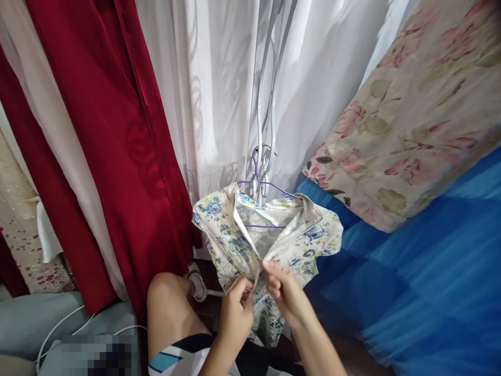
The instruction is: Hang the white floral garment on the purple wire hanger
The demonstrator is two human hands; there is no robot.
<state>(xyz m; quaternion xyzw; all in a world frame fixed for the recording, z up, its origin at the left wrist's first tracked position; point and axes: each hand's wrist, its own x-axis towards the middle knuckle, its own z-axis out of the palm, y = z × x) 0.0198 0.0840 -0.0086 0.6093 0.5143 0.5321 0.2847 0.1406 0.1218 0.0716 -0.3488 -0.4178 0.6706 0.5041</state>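
A cream blouse with blue and green flowers [235, 235] hangs on a purple wire hanger [256, 183] in front of a white curtain. My left hand [235, 313] pinches the blouse's front edge just below the neckline. Close beside it, my right hand [284, 292] pinches the opposite front edge, fingers closed on the fabric. The two hands nearly touch at the middle of the blouse front. The lower part of the blouse falls behind my hands.
A dark red curtain [117, 146] hangs at the left, a white curtain [219, 89] behind the hanger. A bed with a blue sheet [422, 282] and a floral cover [422, 115] fills the right. My bare knee [168, 308] and white cables [66, 326] lie low left.
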